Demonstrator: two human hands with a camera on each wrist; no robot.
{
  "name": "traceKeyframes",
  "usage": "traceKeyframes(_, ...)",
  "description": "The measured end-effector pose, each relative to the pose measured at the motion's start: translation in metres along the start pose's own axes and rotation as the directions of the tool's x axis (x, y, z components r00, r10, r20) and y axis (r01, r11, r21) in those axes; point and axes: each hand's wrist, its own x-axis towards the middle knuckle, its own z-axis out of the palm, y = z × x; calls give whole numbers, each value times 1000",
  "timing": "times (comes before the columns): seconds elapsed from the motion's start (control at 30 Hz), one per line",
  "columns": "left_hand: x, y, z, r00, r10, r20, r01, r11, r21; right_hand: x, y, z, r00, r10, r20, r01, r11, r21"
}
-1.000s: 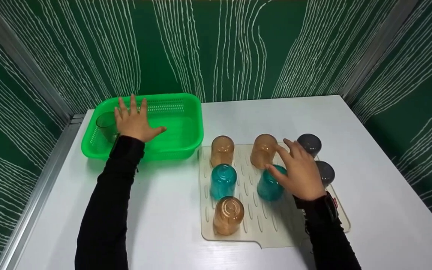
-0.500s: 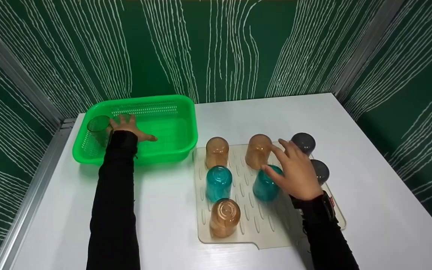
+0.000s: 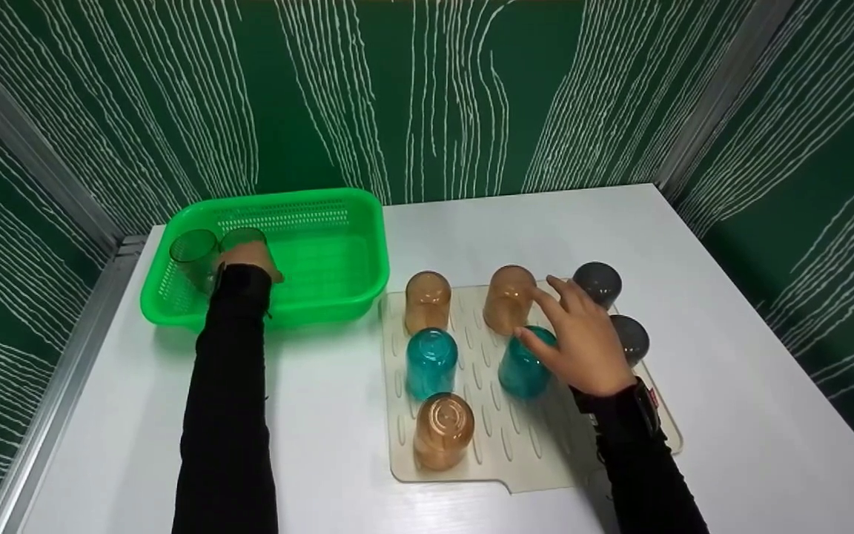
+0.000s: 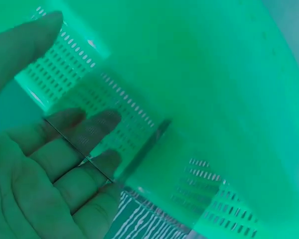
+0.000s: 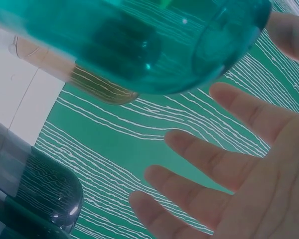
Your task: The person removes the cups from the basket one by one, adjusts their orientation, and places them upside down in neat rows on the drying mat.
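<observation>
My left hand (image 3: 250,256) reaches down into the green basket (image 3: 385,256), beside a greenish see-through glass (image 3: 240,236). In the left wrist view its fingers (image 4: 97,127) bend slightly and show darker beyond a glass edge; the thumb stands apart. Whether the fingers touch that glass is unclear. Another glass (image 3: 193,256) leans at the basket's left end. Over the drying mat, my right hand (image 3: 586,345) hovers with spread fingers, its thumb beside the right teal glass (image 3: 520,371). No grip on this glass shows in the right wrist view.
On the beige mat (image 3: 486,463) stand upside-down glasses: amber ones (image 3: 445,434) at front and back, a second teal glass (image 3: 431,363), and dark grey ones (image 3: 597,284) at the right edge. Green patterned walls (image 3: 457,96) border the white table (image 3: 323,430).
My left hand has lowered into the basket, its fingers going from spread to bent down near the second glass. The right hand stays over the mat. The view has shifted slightly.
</observation>
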Motion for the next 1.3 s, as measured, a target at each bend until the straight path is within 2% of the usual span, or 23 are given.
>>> traceKeyframes(0.2,0,0,4,1000,-20,-12,19,998,-54,0,0,0,1000,9,-1,-9,1000,9)
traceKeyframes(0.4,0,-7,6,998,28,-50,-33,995,-99,0,1,0,1000,-5,-3,5,1000,15)
traceKeyframes(0.53,0,-12,7,989,59,-135,-77,988,-134,-1,1,0,1000,-15,-6,15,1000,23)
traceKeyframes(0.67,1,-13,9,966,51,-252,-92,984,-153,-1,1,0,1000,-16,-4,16,999,27)
traceKeyframes(0.77,1,-12,11,940,36,-339,-102,979,-177,-1,1,-1,1000,-22,-2,22,999,29)
traceKeyframes(1.0,-7,-8,11,855,30,-517,-191,946,-261,-2,-1,-1,1000,-22,12,22,999,24)
traceKeyframes(1.17,-27,3,4,776,57,-629,-274,927,-255,-2,-3,0,999,-29,21,29,999,19)
traceKeyframes(1.3,-47,19,0,706,92,-702,-374,890,-260,-2,-4,0,999,-38,17,38,999,32)
